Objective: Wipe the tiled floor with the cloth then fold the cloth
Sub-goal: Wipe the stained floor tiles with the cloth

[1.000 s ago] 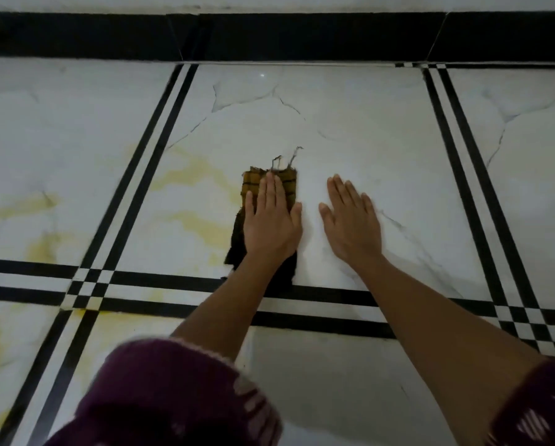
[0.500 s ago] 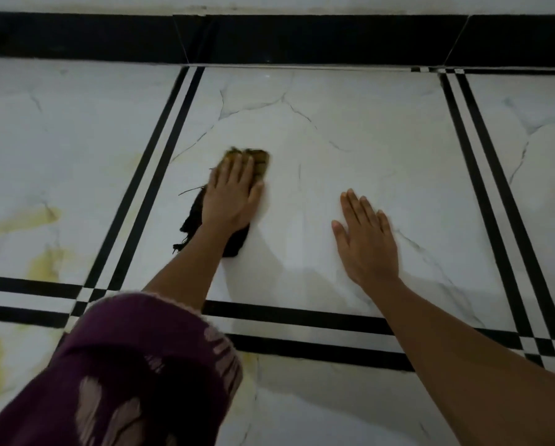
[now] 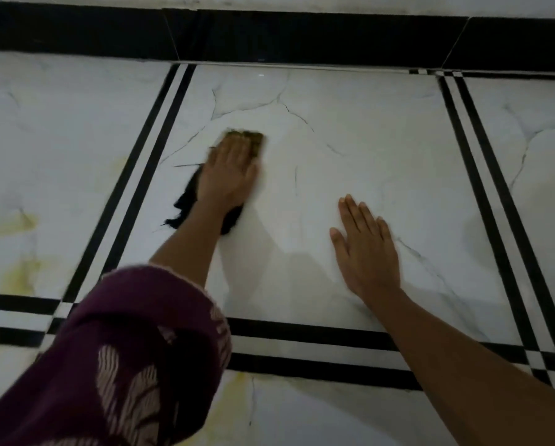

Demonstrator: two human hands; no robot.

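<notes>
A small dark cloth with a mustard-brown end lies on the white marbled floor tile. My left hand presses flat on top of it, fingers together, covering most of it; the brown end shows past my fingertips and the black frayed end trails beside my wrist. My right hand rests flat and bare on the same tile, to the right and nearer to me, fingers slightly apart, holding nothing.
Black double stripes border the tile on the left, right and near side. A black skirting band runs along the wall at the far edge. Yellowish stains mark the tile to the left. My purple sleeve fills the lower left.
My left hand has slid the cloth away from me and to the left across the tile, then slightly right again. My right hand has stayed planted on the floor.
</notes>
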